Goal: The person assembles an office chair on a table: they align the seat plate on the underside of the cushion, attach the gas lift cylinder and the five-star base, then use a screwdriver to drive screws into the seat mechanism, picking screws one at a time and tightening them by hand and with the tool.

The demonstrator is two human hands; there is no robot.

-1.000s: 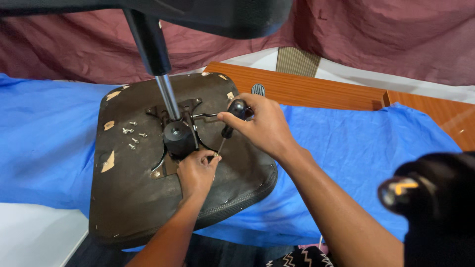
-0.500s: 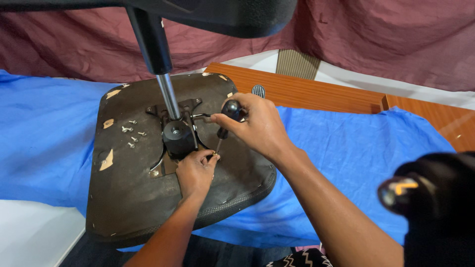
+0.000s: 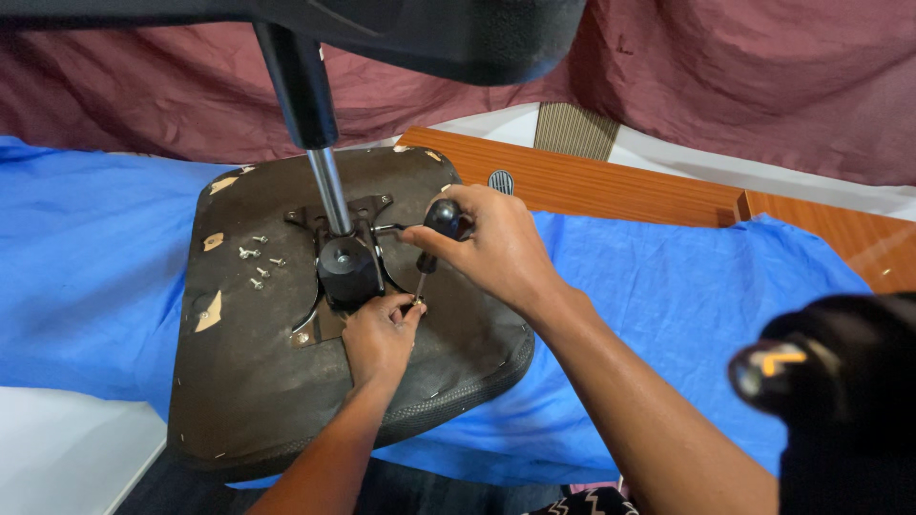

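Loose screws lie left of the mechanism (on the seat underside).

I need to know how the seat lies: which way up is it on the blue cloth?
Upside down: the seat shows its dark underside, with the metal mechanism and gas cylinder pointing up.

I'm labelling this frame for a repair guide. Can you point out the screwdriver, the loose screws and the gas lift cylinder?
screwdriver (image 3: 441, 221): head view, on its black handle.
loose screws (image 3: 256, 267): head view, middle of the cluster on the seat underside.
gas lift cylinder (image 3: 330, 195): head view, on its shiny lower shaft.
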